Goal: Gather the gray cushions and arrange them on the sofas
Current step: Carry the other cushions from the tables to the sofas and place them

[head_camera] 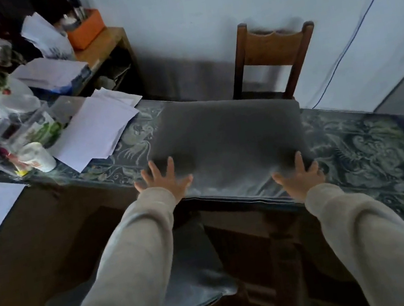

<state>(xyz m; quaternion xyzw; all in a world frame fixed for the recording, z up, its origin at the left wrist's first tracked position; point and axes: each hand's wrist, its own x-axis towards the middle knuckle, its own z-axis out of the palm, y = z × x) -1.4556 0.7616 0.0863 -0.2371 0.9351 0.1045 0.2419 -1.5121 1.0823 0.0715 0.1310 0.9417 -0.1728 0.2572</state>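
Gray cushion (225,138) lies flat on patterned table (371,151), in front of wooden chair (272,55). Left hand (165,180) and right hand (299,176) splayed open at its near corners, gripping nothing; contact blurred.

Pale wall (197,6), wooden chair (272,53), patterned table (369,151), cluttered shelf (107,43)
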